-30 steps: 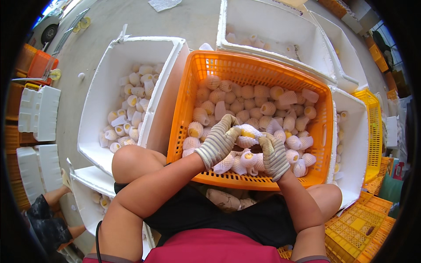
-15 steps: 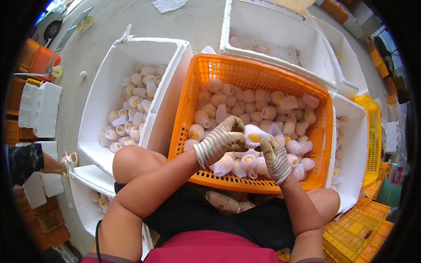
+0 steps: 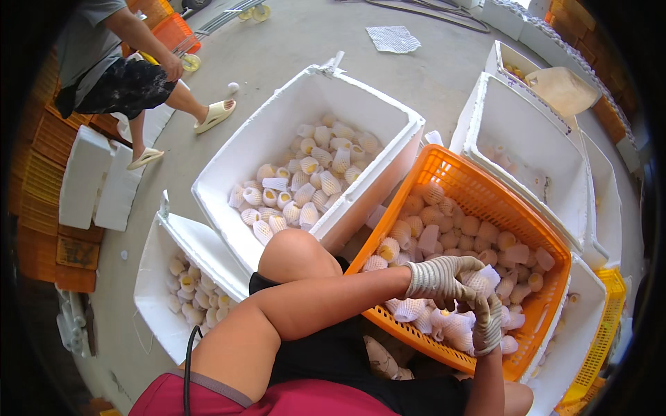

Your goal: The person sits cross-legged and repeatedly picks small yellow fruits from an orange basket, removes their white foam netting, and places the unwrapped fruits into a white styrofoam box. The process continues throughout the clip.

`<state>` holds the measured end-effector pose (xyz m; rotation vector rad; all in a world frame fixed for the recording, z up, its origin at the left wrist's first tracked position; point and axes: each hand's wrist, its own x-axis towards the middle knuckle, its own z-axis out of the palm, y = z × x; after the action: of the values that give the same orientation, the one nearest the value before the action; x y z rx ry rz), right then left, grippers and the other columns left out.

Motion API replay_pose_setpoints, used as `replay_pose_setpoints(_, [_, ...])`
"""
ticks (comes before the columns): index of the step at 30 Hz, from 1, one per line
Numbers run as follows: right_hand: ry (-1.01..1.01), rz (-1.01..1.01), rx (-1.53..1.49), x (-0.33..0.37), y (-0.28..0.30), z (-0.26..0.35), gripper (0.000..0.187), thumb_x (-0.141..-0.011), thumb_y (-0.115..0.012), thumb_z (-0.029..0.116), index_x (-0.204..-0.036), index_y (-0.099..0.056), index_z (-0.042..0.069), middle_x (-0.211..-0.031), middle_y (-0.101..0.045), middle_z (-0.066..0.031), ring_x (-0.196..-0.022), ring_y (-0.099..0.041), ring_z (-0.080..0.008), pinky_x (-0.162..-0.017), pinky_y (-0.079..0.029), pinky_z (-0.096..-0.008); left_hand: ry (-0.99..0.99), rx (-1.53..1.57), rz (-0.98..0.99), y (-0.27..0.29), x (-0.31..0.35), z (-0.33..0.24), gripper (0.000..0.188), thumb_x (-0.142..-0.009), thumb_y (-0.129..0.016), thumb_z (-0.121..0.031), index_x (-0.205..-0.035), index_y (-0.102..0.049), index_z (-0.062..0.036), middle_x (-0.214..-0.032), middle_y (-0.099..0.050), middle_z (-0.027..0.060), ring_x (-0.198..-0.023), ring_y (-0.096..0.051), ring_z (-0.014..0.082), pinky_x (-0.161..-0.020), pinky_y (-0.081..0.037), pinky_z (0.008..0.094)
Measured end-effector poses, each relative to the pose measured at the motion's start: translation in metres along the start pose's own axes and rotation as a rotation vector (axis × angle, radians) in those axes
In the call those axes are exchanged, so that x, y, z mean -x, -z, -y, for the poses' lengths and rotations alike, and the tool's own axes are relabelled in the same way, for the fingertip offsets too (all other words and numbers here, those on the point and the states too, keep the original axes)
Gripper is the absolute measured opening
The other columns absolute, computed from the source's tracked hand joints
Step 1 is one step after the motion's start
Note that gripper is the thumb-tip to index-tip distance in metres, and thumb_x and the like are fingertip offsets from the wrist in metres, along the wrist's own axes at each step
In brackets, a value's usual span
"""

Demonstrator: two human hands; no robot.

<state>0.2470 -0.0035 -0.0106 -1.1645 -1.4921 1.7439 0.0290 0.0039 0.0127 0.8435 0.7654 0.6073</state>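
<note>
A grey concrete floor (image 3: 298,41) spreads behind the work in the head view, with stacked orange crates (image 3: 45,187) along the left side. At upper left a co-worker (image 3: 114,76) in two pale sandals (image 3: 216,116) stands near a small white ball (image 3: 233,87); a cart (image 3: 229,19) with yellow wheels and one white sheet (image 3: 393,39) are farther back. Two foam boxes (image 3: 263,132) on the left hold netted fruit, and at least three more foam boxes (image 3: 520,118) crowd the right, beside one yellow basket (image 3: 603,326). One orange basket (image 3: 479,197) sits among them, its right side close against the neighbouring boxes; a narrow gap separates its left rim from the larger left box. The person's bent left knee (image 3: 295,256) takes up the near end of that gap, while a wider strip of floor runs from the left boxes to the co-worker. The basket's fruit is heaped too thickly to count exactly. Above this heap, the gloved left hand (image 3: 442,277) has its fingers closed on one wrapped fruit (image 3: 481,279); the gloved right hand (image 3: 490,322) meets those fingers just below, and I cannot tell whether it grips too.
</note>
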Motion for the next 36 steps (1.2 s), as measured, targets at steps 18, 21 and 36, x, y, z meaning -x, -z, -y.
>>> replay_pose_setpoints(18, [0.104,-0.153,-0.278,-0.058,-0.095,0.02,0.044,-0.1,-0.048,0.046,-0.102,-0.06,0.003,-0.069,-0.059,-0.0036,-0.058,-0.056,-0.0115,-0.053,-0.047,-0.0251,-0.552,-0.332,-0.545,0.039,0.017,-0.01,0.066,-0.079,-0.071,-0.018,-0.138,-0.044,-0.0059,-0.122,-0.06,0.0182,-0.112,-0.059,0.029,-0.098,-0.045,0.034])
replay_pose_setpoints(21, [0.146,-0.014,-0.118,-0.061,-0.113,0.028,0.042,-0.1,-0.048,0.043,-0.103,-0.059,0.003,-0.07,-0.06,-0.0046,-0.061,-0.058,-0.0127,-0.055,-0.049,-0.0256,-0.551,0.215,-0.742,0.067,0.021,-0.015,0.061,-0.085,-0.07,-0.017,-0.139,-0.042,-0.0076,-0.11,-0.061,0.0116,-0.087,-0.065,0.0184,-0.069,-0.054,0.0263])
replay_pose_setpoints(36, [0.211,-0.034,0.813,-0.073,0.014,-0.132,0.03,-0.086,-0.067,0.027,-0.107,-0.061,0.007,-0.092,-0.064,-0.0101,-0.082,-0.062,-0.0226,-0.073,-0.052,-0.0348,-0.516,1.059,-0.571,0.131,0.043,-0.022,0.029,-0.097,-0.056,-0.027,-0.114,-0.057,-0.0031,-0.094,-0.068,0.0155,-0.082,-0.07,0.0255,-0.068,-0.063,0.0327])
